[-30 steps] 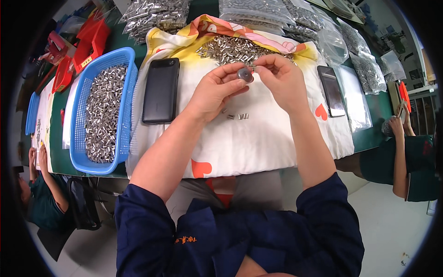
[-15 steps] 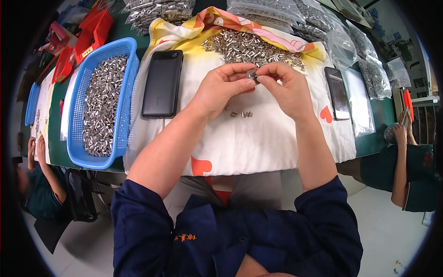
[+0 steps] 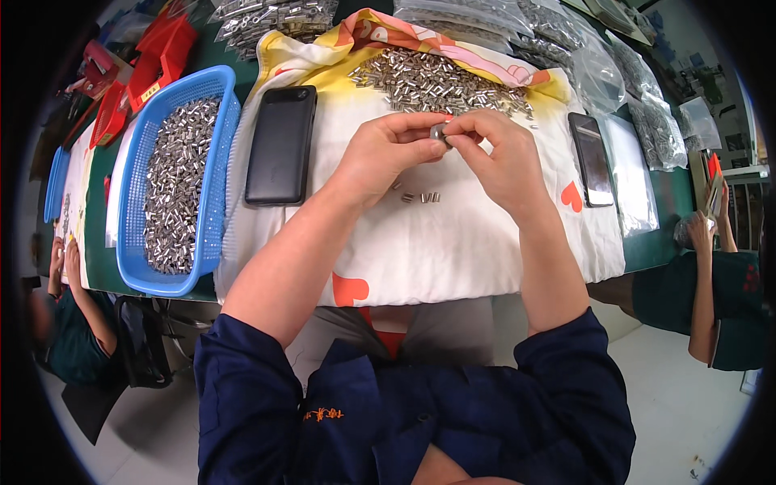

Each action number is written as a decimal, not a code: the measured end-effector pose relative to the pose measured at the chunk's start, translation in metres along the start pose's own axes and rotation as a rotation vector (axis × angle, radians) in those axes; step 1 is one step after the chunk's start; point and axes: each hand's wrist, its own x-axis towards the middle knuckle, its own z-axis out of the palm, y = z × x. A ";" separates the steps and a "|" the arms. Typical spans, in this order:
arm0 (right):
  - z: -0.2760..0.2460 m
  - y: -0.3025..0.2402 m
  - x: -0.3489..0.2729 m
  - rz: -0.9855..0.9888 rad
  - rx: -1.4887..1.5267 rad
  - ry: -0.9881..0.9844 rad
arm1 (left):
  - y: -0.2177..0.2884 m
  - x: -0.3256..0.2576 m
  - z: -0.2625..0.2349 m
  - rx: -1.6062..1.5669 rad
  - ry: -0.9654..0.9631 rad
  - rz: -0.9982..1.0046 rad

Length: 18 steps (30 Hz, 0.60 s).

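My left hand (image 3: 386, 153) pinches a small rounded grey metal piece (image 3: 438, 132) between thumb and fingers. From the other side my right hand (image 3: 493, 153) closes thumb and forefinger at the same piece; whether a second small part is between those fingertips is hidden. Below the hands, several short metal sleeves (image 3: 431, 197) lie loose on the white cloth (image 3: 453, 259). Just beyond the fingers spreads a heap of similar shiny metal sleeves (image 3: 428, 81), bordered by the cloth's folded yellow and orange edge.
A blue plastic basket (image 3: 229, 121) full of small metal sleeves stands left, beside a black power bank (image 3: 280, 145). To the right lies a phone (image 3: 592, 158). Bags of metal parts (image 3: 461, 16) line the back; red bins (image 3: 162, 56) sit far left. Co-workers' hands (image 3: 66, 260) show at both sides.
My right fingers have shifted slightly left and down against the grey piece, covering more of it. The view has shifted slightly; the loose sleeves lie as before.
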 end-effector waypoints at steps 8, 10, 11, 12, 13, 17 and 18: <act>-0.002 -0.002 0.001 0.040 0.103 0.037 | 0.002 -0.001 -0.003 -0.142 -0.016 -0.014; -0.005 -0.002 0.001 0.110 0.151 0.056 | 0.003 -0.001 -0.002 -0.174 -0.022 -0.023; -0.004 0.001 0.001 -0.007 0.094 0.054 | 0.004 -0.001 -0.002 -0.175 -0.022 -0.020; -0.004 0.003 0.001 -0.121 0.038 0.053 | 0.004 -0.001 -0.002 -0.198 -0.026 -0.025; -0.002 0.003 0.001 -0.121 0.037 0.053 | 0.004 -0.001 -0.002 -0.221 -0.030 -0.031; 0.000 0.006 0.000 -0.149 0.011 0.042 | 0.004 -0.001 -0.001 -0.231 -0.014 -0.053; 0.000 0.006 0.000 -0.158 0.006 0.039 | 0.004 -0.001 -0.002 -0.215 -0.025 -0.064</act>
